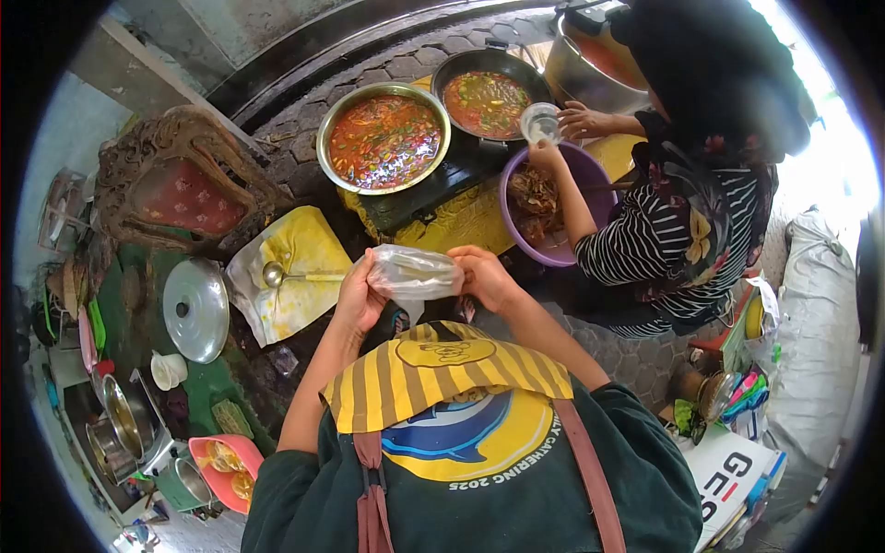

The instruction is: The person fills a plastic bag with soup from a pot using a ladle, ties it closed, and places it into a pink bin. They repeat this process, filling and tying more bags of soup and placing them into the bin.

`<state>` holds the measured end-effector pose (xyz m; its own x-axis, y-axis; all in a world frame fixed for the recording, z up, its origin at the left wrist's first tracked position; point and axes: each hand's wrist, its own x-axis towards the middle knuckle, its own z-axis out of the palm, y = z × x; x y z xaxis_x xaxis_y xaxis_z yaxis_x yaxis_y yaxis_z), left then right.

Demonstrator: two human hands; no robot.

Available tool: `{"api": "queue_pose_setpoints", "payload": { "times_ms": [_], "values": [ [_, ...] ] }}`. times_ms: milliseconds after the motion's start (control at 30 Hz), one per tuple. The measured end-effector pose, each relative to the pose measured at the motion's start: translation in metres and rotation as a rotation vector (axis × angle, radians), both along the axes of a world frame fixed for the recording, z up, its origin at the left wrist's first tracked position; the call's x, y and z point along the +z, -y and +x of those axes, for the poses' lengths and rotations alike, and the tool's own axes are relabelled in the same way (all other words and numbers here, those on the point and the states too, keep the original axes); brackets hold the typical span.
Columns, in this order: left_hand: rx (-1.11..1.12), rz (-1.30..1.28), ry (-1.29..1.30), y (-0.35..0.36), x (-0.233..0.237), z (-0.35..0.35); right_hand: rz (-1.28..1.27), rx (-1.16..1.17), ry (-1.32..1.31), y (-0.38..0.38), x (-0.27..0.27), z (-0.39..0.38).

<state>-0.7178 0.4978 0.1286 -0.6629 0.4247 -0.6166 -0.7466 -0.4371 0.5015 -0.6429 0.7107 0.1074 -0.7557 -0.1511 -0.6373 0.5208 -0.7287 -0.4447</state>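
T-shirt [553,502], dark green, spans 5 to 7 o'clock, lower edge cut off; legible print: "GATHERING 2025", preceding letters partly covered by the striped apron [369,396]. Co-worker [664,221] at 2 o'clock. Steel basin [324,147] of red stew at 11 o'clock. Stockpot [579,90] at 1 o'clock; right side hidden by the co-worker. Purple tub [599,205] at 2 o'clock; interior partly covered by the co-worker's forearm. White box [714,461] at 4 o'clock; "GE" legible, next character unclear. Left hand [358,293]: pinching the left end of the clear plastic bag [417,275]. Right hand [489,279]: pinching its right end; some fingertips hidden. Bag position: centre, between both hands; layers indistinct.
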Motion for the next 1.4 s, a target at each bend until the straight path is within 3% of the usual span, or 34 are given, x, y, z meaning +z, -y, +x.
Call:
{"api": "queue_pose_setpoints", "payload": {
  "times_ms": [67, 100, 167, 233, 300, 333, 400, 433, 533, 633, 767, 1400],
  "values": [
    [-0.014, -0.039, -0.022, 0.005, -0.007, -0.004, 0.767, -0.025, -0.123, 0.0, 0.001, 0.001],
    [-0.032, -0.077, -0.044, 0.006, -0.01, -0.005, 0.767, -0.023, -0.121, 0.001, 0.01, 0.0],
    [-0.049, -0.098, -0.032, 0.0, -0.006, -0.003, 0.863, -0.04, -0.524, 0.004, 0.04, -0.002],
    [-0.084, -0.114, -0.036, -0.005, -0.007, -0.005, 0.657, 0.219, -0.583, 0.019, 0.056, -0.003],
    [-0.228, 0.127, -0.017, -0.006, -0.012, -0.001, 0.97, 0.385, -0.689, 0.036, 0.019, -0.004],
    [-0.302, 0.095, -0.033, -0.007, -0.009, 0.0, 0.984, 0.371, -0.684, 0.037, 0.005, -0.003],
    [-0.437, -0.083, -0.087, -0.01, 0.001, 0.007, 1.618, 0.723, -0.53, 0.035, -0.014, -0.002],
    [-0.495, -0.231, -0.126, -0.012, 0.003, 0.013, 1.627, 0.719, -0.523, 0.033, -0.011, -0.001],
    [-0.7, -0.661, -0.721, 0.0, -0.046, 0.026, 1.693, 0.823, -0.489, 0.031, -0.009, 0.003],
    [-0.76, -0.756, -0.706, 0.002, -0.056, 0.032, 1.673, 0.841, -0.495, 0.035, -0.011, 0.007],
    [-0.661, -0.796, -0.707, 0.002, -0.065, 0.032, 1.624, 0.921, -0.482, 0.033, -0.006, 0.007],
    [-0.61, -0.767, -0.575, -0.011, -0.064, 0.039, 1.622, 0.921, -0.509, 0.024, -0.01, 0.012]
  ]
}}
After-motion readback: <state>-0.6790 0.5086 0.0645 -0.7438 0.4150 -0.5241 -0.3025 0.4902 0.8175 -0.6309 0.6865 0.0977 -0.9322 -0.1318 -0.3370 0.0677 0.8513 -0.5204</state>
